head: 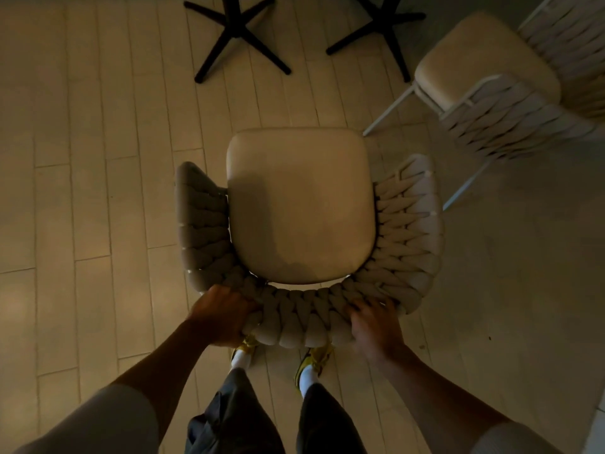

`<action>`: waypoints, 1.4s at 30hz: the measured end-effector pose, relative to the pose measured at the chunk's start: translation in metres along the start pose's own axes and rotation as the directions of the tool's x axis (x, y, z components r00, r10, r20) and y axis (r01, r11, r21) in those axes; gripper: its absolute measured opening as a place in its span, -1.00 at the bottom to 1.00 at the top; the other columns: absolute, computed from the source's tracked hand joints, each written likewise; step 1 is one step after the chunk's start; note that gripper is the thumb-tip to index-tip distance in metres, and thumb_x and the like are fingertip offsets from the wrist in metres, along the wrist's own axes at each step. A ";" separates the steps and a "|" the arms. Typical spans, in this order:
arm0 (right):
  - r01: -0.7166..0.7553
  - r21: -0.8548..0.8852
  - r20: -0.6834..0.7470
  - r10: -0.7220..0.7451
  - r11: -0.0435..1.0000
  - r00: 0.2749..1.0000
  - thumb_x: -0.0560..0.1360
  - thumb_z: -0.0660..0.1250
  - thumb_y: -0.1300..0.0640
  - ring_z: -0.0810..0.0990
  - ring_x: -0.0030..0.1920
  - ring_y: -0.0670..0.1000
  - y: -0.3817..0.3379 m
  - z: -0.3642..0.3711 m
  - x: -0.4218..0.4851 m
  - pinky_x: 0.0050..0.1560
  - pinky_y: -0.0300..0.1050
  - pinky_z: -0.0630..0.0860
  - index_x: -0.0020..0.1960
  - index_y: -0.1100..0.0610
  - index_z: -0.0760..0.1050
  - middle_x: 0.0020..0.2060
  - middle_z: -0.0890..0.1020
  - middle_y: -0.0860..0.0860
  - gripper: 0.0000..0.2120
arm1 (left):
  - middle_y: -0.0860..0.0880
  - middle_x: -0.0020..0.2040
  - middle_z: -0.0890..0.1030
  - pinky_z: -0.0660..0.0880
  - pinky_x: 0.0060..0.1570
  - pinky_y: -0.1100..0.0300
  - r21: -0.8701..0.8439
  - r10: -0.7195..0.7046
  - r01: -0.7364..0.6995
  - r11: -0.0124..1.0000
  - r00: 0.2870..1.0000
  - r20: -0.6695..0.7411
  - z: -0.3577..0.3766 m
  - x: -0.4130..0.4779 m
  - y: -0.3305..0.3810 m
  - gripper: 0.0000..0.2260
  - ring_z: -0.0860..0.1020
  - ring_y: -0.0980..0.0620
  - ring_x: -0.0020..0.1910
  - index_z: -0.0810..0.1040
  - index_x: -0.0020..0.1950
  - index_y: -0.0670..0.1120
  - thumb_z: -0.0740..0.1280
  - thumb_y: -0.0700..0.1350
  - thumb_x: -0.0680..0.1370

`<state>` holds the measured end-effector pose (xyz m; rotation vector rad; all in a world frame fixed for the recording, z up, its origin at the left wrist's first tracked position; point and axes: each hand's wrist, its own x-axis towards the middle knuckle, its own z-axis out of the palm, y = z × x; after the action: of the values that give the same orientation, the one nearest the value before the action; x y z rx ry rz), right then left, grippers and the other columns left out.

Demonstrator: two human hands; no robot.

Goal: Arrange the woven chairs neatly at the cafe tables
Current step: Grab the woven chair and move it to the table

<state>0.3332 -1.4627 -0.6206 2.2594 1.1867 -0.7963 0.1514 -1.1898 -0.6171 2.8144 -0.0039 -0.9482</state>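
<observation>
The left hand [222, 317] and right hand [376, 329] each grip the woven chair [301, 208] by its curved back, one at each side (so it pushes straight). It stands mid-floor, facing the far black counter feet [235, 37].

No text, label, brand, number or sign is legible to me on the woven chair [300, 204] or elsewhere in view.

Dim warm light, brighter at right, wide-angle bending at edges
</observation>
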 end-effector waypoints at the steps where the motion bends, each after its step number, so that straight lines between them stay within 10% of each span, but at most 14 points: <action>1: 0.003 -0.011 0.007 -0.003 1.000 1.000 0.21 0.53 0.00 0.54 0.26 0.11 0.009 0.000 0.001 0.36 0.21 0.29 0.19 -0.10 0.60 0.18 0.62 -0.07 -0.47 | 0.11 0.16 0.64 0.49 0.09 0.16 -0.008 -0.009 0.009 1.000 1.000 0.001 -0.002 0.003 0.008 -0.50 0.61 0.05 0.12 0.44 0.42 0.21 0.34 0.23 0.48; 9: 0.169 0.047 -0.009 -0.168 0.985 0.986 0.38 0.45 -0.06 0.50 0.31 0.15 0.039 -0.002 0.005 0.33 0.11 0.36 0.27 -0.04 0.55 0.25 0.58 -0.01 -0.54 | 0.14 0.09 0.65 0.57 0.05 0.12 -0.034 -0.064 0.064 0.997 0.998 0.012 0.005 0.014 0.023 -0.50 0.63 0.05 0.04 0.43 0.36 0.30 0.24 0.27 0.41; 14: 0.048 0.609 0.276 -0.268 0.792 0.923 0.45 0.52 -0.10 0.58 0.25 -0.03 0.088 -0.057 0.006 0.27 0.02 0.53 0.40 -0.04 0.51 0.24 0.62 -0.07 -0.45 | 0.18 0.20 0.62 0.55 0.13 0.13 -0.054 -0.101 0.103 0.993 0.994 0.042 -0.001 0.011 0.032 -0.49 0.60 0.09 0.17 0.43 0.40 0.30 0.27 0.16 0.43; 17: 0.124 0.735 -0.179 0.014 0.667 0.984 0.57 0.39 0.03 0.67 -0.03 -0.17 0.130 -0.077 0.009 0.04 -0.05 0.62 0.13 -0.06 0.66 -0.05 0.73 -0.13 -0.84 | 0.16 0.11 0.66 0.57 0.07 0.14 -0.100 -0.177 0.171 0.980 0.983 -0.053 -0.005 0.005 0.042 -0.58 0.64 0.04 0.10 0.59 0.25 0.23 0.43 0.07 0.39; 20: 0.125 0.823 -0.422 0.448 0.554 0.789 0.55 0.40 0.12 0.67 -0.10 -0.13 0.163 -0.087 0.013 -0.13 -0.24 0.55 0.07 0.00 0.67 -0.10 0.73 -0.11 -0.88 | 0.13 -0.12 0.69 0.61 -0.12 0.06 -0.086 -0.193 0.181 0.980 0.968 -0.161 -0.008 -0.002 0.049 -0.59 0.67 0.00 -0.11 0.70 -0.01 0.18 0.56 0.12 0.16; 23: -0.060 0.933 -0.229 0.715 0.355 0.661 0.49 0.39 0.06 0.67 -0.01 0.08 0.189 -0.072 0.030 -0.11 -0.19 0.49 0.06 0.11 0.66 -0.02 0.71 0.05 -0.80 | 0.14 -0.14 0.68 0.64 -0.10 0.12 -0.139 -0.164 0.130 0.982 0.948 -0.273 -0.018 -0.012 0.053 -0.50 0.68 0.06 -0.14 0.71 -0.05 0.15 0.57 0.22 0.05; 28: -0.300 0.942 0.105 0.717 0.150 0.689 0.48 0.17 -0.37 0.62 0.04 0.28 0.184 -0.032 0.056 -0.11 -0.04 0.43 0.13 0.27 0.56 0.04 0.65 0.25 -0.30 | 0.21 0.02 0.66 0.44 -0.03 0.45 -0.341 -0.239 0.126 0.931 0.920 -0.311 -0.042 -0.031 0.056 -0.75 0.62 0.19 0.02 0.66 0.09 0.16 0.40 0.20 0.47; 32: -0.330 0.942 0.197 0.691 0.064 0.696 0.59 0.18 -0.31 0.55 0.17 0.37 0.159 -0.023 0.062 -0.07 0.05 0.41 0.37 0.26 0.39 0.20 0.56 0.34 -0.33 | 0.31 0.04 0.65 0.53 -0.16 0.36 -0.759 -0.613 0.250 0.601 0.754 -0.237 -0.042 -0.043 0.035 -0.79 0.62 0.30 -0.05 0.59 0.20 0.30 0.38 0.08 0.58; 37: -0.243 0.962 0.068 0.754 0.123 0.653 0.65 0.19 -0.18 0.56 0.12 0.41 0.146 -0.014 0.062 0.05 0.17 0.48 0.28 0.29 0.39 0.11 0.58 0.40 -0.47 | 0.12 0.22 0.60 0.58 0.08 0.01 -0.999 -0.994 -0.038 -0.035 0.106 0.030 -0.017 -0.030 0.032 -0.59 0.60 0.05 0.18 0.48 0.34 0.14 0.38 0.24 0.55; 42: -0.182 0.971 -0.012 0.789 0.157 0.614 0.60 0.13 -0.30 0.57 0.06 0.40 0.140 -0.009 0.061 0.00 0.16 0.49 0.22 0.21 0.38 0.03 0.60 0.37 -0.43 | -0.03 0.13 0.65 0.61 0.03 0.00 -0.855 -0.874 -0.197 -0.480 0.188 0.448 -0.001 0.012 0.055 -0.38 0.64 -0.02 0.07 0.48 0.35 0.01 0.42 0.36 0.45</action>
<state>0.4823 -1.4945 -0.6372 3.7183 -0.2823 -0.5475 0.1648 -1.2446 -0.6149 0.9067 1.7535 0.5103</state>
